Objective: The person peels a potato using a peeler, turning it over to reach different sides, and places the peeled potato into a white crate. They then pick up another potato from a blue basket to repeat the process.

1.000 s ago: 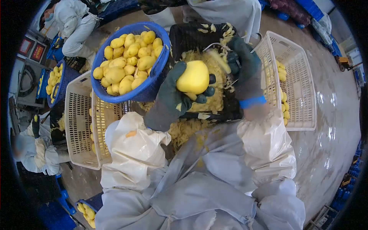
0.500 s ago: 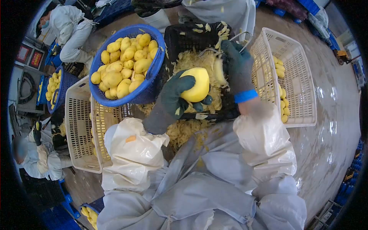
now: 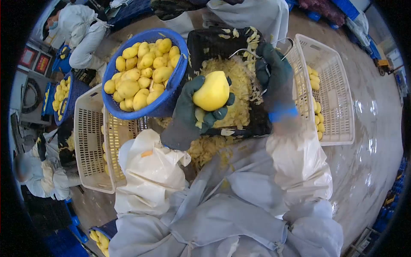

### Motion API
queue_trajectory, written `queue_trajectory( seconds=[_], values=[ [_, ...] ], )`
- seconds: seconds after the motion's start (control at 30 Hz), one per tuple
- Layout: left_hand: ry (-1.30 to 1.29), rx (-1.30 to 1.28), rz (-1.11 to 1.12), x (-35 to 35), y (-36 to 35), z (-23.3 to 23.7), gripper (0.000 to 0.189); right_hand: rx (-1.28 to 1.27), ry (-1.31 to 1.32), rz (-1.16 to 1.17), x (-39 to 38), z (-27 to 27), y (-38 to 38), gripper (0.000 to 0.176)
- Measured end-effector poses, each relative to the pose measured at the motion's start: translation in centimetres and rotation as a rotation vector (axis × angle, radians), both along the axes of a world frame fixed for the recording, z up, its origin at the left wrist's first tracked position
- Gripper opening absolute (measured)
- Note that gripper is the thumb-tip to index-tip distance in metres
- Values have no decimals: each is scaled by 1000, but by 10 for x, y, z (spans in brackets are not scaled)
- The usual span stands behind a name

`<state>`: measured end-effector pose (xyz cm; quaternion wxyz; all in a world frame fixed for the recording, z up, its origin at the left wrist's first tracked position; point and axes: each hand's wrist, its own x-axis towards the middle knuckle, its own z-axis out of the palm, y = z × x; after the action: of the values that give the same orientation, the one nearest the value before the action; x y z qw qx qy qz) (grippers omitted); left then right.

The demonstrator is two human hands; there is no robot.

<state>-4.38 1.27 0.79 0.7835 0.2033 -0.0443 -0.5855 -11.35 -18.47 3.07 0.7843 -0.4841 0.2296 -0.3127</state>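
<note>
My left hand (image 3: 195,109), in a dark green glove, has its fingers wrapped round a peeled yellow potato (image 3: 211,91). To its right my right hand (image 3: 274,70), gloved and with a blue band at the wrist, grips a metal peeler (image 3: 245,50) with a curved wire frame. The peeler is apart from the potato. Both hands are above a black crate (image 3: 201,40) holding a heap of pale peelings (image 3: 235,112). Left of the crate, a blue basket (image 3: 183,70) is full of yellow potatoes (image 3: 128,89).
A white crate (image 3: 349,103) with some potatoes stands at the right. Two more white crates (image 3: 81,143) are at the left. Co-workers (image 3: 79,25) sit at the upper left and lower left (image 3: 36,175). Another person's grey apron (image 3: 252,19) is beyond the black crate.
The potato has turned in my left hand and sits slightly further left and lower. My right hand with the peeler has moved right, away from the potato. The view has shifted slightly.
</note>
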Motion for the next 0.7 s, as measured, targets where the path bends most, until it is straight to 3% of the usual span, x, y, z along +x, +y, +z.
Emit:
queue_trajectory(
  seconds=[0.07, 0.13, 0.2, 0.23, 0.27, 0.33, 0.37, 0.43, 0.47, 0.53, 0.6, 0.67, 0.7],
  values=[
    [287, 76, -10, 1, 0, -6, 59, 6, 114, 187, -14, 33, 35, 24],
    [302, 35, -42, -3, 1, -11, 60, -72, 163, 179, -11, 18, 40, 22],
    [338, -104, -164, 0, -1, -15, 61, -296, 80, 46, 3, -9, 20, 21],
    [329, -56, -136, -1, 1, -12, 61, -206, 111, -112, 14, -14, 10, 20],
    [320, -56, -140, -1, 1, -6, 61, -207, 103, -116, 11, -20, -2, 20],
    [139, -23, -46, -4, -1, 5, 58, 97, -14, 50, 7, -2, -6, 17],
    [146, -26, -43, -5, -1, 5, 58, 111, -13, 94, 2, 0, -1, 17],
    [-223, 207, 81, -7, -3, 3, 53, 100, 24, 145, -6, 14, 16, 17],
    [-221, 210, 78, -8, -4, -1, 53, 87, 49, 202, -8, 18, 21, 16],
    [-629, 297, 164, -9, -9, -5, 54, 136, 27, 202, -6, 15, 19, 17],
    [-726, 377, 206, -12, -6, -2, 57, 174, -54, 193, -2, 6, 8, 18],
    [-1179, 522, 334, -15, -8, 3, 59, 166, -18, 196, -5, 7, 3, 18],
    [-1178, 521, 329, -15, -8, 7, 59, 161, 17, 199, -7, 8, 4, 19]
  ],
)
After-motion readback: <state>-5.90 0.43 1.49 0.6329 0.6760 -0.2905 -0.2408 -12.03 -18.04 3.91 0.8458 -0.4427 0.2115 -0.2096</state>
